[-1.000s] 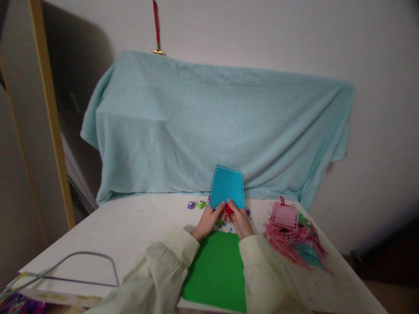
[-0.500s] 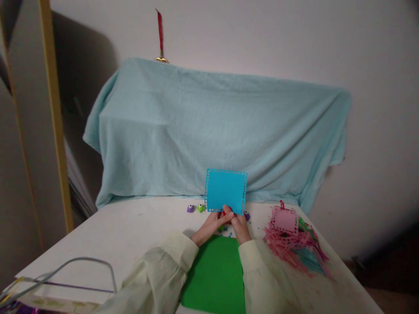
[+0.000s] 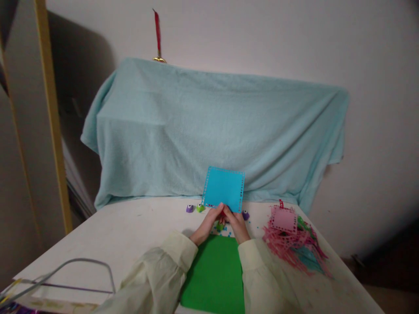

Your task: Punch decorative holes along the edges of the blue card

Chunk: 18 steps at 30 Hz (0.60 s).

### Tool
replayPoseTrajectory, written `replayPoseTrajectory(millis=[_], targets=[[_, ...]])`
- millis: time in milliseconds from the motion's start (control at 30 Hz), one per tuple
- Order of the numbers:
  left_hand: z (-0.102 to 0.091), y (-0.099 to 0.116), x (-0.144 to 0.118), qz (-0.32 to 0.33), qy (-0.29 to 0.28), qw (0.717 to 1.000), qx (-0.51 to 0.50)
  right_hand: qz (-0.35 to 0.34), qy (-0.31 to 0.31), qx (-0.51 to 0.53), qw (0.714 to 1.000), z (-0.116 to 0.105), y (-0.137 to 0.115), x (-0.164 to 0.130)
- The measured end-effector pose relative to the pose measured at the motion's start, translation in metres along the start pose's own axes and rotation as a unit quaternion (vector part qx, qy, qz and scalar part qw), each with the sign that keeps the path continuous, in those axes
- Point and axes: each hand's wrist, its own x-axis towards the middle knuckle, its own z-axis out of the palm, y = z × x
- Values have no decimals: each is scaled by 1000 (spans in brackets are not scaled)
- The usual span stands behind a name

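A blue square card (image 3: 224,188) with small holes along its edges stands tilted up at the back of the table. My left hand (image 3: 209,221) and my right hand (image 3: 237,222) meet at its bottom edge, thumbs close together, both closed on it. Between my hands shows a small red object (image 3: 223,216), mostly covered by the fingers, so its kind is unclear. Just below lies a green piece (image 3: 220,226) among scattered blue paper bits (image 3: 225,232). A green sheet (image 3: 214,274) lies flat between my forearms.
Small purple (image 3: 190,208) and green (image 3: 200,208) pieces with eyes sit left of the card, another purple one (image 3: 245,214) at right. A pink holed card (image 3: 284,219) rests on shredded paper (image 3: 291,248). A grey wire-like handle (image 3: 88,260) is at front left; a blue cloth (image 3: 216,131) hangs behind.
The blue card has tilted and turned slightly, its bottom edge now sloping down to the right. My fingers have shifted, thumbs closer together, and more of the green piece below shows.
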Motion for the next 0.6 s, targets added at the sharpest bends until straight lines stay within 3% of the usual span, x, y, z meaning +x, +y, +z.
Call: replayPoseTrajectory(millis=[200, 600], targets=[[3, 14, -5, 9, 5, 1000, 9, -6, 34, 23, 999, 2, -4, -3], [9, 16, -6, 21, 8, 998, -58, -42, 47, 23, 998, 4, -2, -2]])
